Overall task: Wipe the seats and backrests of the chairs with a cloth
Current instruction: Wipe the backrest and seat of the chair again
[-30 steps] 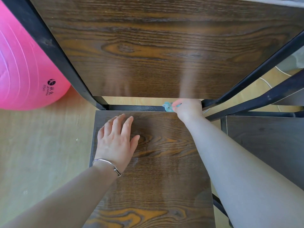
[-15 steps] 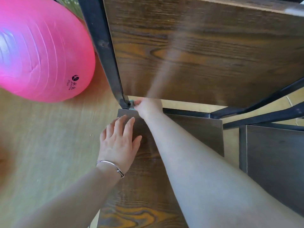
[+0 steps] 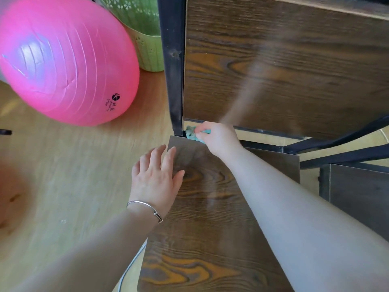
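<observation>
Cloth: small crumpled teal cloth (image 3: 192, 134) is sitting at the rear left corner of the seat, just left of the frame's centre, touching the foot of the frame post.
Right hand: right hand (image 3: 219, 140) is reaching in from the lower right; its grip is curling tight round the cloth, one fingertip showing over the top of it.
Left hand: left hand (image 3: 156, 180) is lying flat by the seat's left edge, fingers straight and slightly spread, its grip holding nothing; some fingers are reaching past that edge.
Bangle: thin silver bangle (image 3: 145, 207) is circling the left wrist.
Seat: dark brown wood-grain chair seat (image 3: 210, 228) is running from the centre down to the bottom edge.
Backrest: matching wood-grain backrest panel (image 3: 284, 70) is filling the upper right, with floor showing through the gap below it.
Frame post: black metal frame post (image 3: 171, 60) is standing along the backrest's left side.
Second chair: another dark chair seat (image 3: 362, 197) is showing at the right edge.
Ball: big glossy pink exercise ball (image 3: 63, 60) is resting in the upper left.
Basket: pale green perforated plastic basket (image 3: 147, 45) is standing behind the ball, at top centre.
Floor: light wood-look floor (image 3: 73, 165) is spreading across the left half.
</observation>
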Demonstrator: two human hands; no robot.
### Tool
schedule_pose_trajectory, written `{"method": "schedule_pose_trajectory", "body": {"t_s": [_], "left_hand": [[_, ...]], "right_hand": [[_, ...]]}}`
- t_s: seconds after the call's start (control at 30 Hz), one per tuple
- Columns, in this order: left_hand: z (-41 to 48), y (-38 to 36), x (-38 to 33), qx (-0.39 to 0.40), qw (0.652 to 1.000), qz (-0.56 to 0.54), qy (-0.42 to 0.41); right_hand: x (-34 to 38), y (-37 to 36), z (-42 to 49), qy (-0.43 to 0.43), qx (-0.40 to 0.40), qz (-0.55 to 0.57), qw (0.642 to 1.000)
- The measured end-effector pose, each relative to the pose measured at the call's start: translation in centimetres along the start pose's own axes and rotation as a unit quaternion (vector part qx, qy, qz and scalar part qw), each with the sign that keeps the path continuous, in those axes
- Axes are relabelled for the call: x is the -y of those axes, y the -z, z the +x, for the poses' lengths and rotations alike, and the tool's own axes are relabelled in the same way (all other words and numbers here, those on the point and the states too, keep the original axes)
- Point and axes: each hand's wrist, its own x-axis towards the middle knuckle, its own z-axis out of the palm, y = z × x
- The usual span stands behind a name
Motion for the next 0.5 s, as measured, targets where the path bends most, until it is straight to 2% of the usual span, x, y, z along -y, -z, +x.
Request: {"method": "schedule_pose_trajectory", "body": {"t_s": [0.07,0.17,0.33,0.5], "left_hand": [[-0.3,0.1,0.3,0.007,1.0,0.002,0.0],[-0.7,0.2,0.8,0.019,1.0,0.004,0.005],[-1.3,0.5,1.9,0.033,0.999,0.007,0.016],[-2.0,1.2,2.9,0.037,0.999,0.008,0.015]], "right_hand": [[-0.7,-0.3,-1.1,0.067,-0.06,-0.02,0.996],[-1.7,-1.8,-3.0,0.112,-0.099,-0.046,0.988],[-2.4,-5.3,-8.1,0.138,-0.121,-0.083,0.98],[-1.4,-5.9,-9.4,0.095,-0.118,-0.057,0.987]]}}
